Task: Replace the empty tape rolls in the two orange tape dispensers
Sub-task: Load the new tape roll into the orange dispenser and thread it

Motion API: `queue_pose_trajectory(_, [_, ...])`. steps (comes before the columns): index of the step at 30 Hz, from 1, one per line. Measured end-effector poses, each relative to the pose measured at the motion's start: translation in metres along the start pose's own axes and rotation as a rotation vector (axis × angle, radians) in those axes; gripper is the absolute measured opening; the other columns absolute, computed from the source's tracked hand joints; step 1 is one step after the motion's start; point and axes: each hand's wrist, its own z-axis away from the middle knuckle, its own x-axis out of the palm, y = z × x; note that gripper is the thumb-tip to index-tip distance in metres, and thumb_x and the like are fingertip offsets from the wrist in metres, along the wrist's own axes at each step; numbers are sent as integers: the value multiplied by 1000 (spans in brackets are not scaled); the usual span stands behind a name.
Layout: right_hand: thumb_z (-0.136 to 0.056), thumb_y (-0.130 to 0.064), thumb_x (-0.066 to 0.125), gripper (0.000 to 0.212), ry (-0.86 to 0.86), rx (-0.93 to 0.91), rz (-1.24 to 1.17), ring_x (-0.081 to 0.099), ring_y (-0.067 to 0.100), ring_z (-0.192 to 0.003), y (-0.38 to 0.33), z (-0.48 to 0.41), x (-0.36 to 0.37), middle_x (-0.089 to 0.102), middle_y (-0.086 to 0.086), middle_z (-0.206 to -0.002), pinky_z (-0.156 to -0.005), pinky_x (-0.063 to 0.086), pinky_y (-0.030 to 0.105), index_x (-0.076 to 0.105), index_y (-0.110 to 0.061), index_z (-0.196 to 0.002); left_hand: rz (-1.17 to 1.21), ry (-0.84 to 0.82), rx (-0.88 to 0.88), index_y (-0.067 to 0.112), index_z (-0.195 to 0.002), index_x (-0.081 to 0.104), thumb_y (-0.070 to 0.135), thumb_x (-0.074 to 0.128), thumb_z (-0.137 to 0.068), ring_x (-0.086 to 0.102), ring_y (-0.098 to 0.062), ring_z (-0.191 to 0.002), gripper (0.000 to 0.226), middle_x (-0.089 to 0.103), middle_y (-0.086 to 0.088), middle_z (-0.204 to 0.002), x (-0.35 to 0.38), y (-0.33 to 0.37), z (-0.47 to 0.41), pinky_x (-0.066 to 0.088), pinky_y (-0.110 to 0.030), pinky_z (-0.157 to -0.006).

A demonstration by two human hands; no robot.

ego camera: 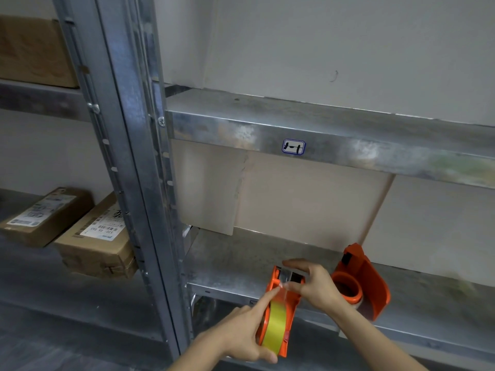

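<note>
Landmark: steel upright [139,183] of the rack. Left of it, two labelled cardboard parcels [45,215] on the neighbouring shelf; not part of the job. Just right of the upright, low in the view, left hand [241,333]: lower fingers and thumb curled round the first orange tape dispenser [292,306], index finger straight and laid along the tape toward the head. This dispenser is held at the front edge of the lower shelf [241,263] and carries a full yellow tape roll [274,328] on its hub, so the roll swap here looks done. The tape end [282,286] is drawn up to the cutter; judged step in hand: threading. Further right of the upright, right hand [316,287]: thumb and fingers closed at the head, apparently pinching the tape end, index finger arched above. Whether the tape sits properly under the roller cannot be told. Furthest right of the upright, second orange tape dispenser [375,285] lies on its side on the shelf, untouched, its hub [348,287] exposed. A pale ring shows below the hub; empty core or remnant, cannot tell. Estimate: about half done; the second dispenser seems to await a roll, and no spare is visible.
</note>
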Motion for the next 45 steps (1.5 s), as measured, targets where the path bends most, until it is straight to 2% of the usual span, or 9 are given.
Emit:
queue_pose_trajectory(6, [-75,-17,77,50,8,-22,0,48,5,-121,-1,-1,1,57,-8,-131,-95,39,18,60,-23,-122,-33,-32,-14,67,-134,-28,48,78,-77,46,-25,-99,123,53,-11,-105,-4,0,-2,39,-41,-93])
queue_pose_trajectory(11, [-76,-14,74,49,-30,-76,40,47,6,-125,-7,-5,1,56,-8,-133,-97,35,14,61,-24,-123,-74,-44,-14,63,-130,-37,49,77,-78,47,-29,-115,126,51,-15,-129,-2,-1,-2,40,-44,-102])
queue_pose_trajectory(18, [-76,-19,76,50,-41,-78,-2,45,2,-124,-3,-4,-1,54,-12,-134,-99,34,17,60,-28,-122,-16,-11,14,59,-138,-32,39,79,-79,60,-24,-96,127,60,-2,-96,2,-2,1,41,-34,-86])
queue_pose_trajectory(25, [-84,-22,69,38,-124,-40,-62,46,0,-121,3,-4,-7,55,-15,-128,-101,34,18,61,-26,-121,18,0,9,72,-131,-27,39,80,-77,58,-20,-92,124,62,-4,-100,8,-6,1,40,-33,-83])
queue_pose_trajectory(28, [-91,-13,55,28,-169,32,-159,49,1,-115,3,-10,-9,58,-14,-122,-91,37,11,65,-22,-116,52,25,-4,71,-131,-29,37,80,-76,59,-14,-82,127,60,1,-87,11,-7,2,40,-28,-73])
queue_pose_trajectory(31, [-92,-14,52,25,-183,148,-312,56,4,-108,3,-14,-8,64,-9,-117,-79,44,9,69,-23,-108,102,35,-11,67,-132,-33,37,79,-75,65,-17,-92,129,69,-7,-105,10,-8,1,43,-22,-76])
queue_pose_trajectory(36, [-78,-50,59,28,-185,224,-381,60,2,-99,4,-16,-4,67,-12,-106,-79,44,19,69,-33,-99,278,31,13,66,-131,-35,42,77,-74,59,19,-91,128,62,23,-114,6,-9,-1,45,-4,-72])
queue_pose_trajectory(41, [-76,-35,72,30,-251,117,-293,60,-17,-86,0,-15,-4,63,-22,-103,-69,45,0,66,-33,-105,381,57,51,68,-132,-32,37,78,-75,68,3,-99,127,66,14,-123,12,-8,0,49,-16,-88])
queue_pose_trajectory(45, [-71,-27,80,49,-299,77,-257,58,-15,-95,2,-12,-10,61,-22,-112,-76,44,1,61,-32,-116,369,121,70,67,-136,-26,28,78,-78,70,-2,-97,126,71,15,-117,18,-11,6,50,-31,-100])
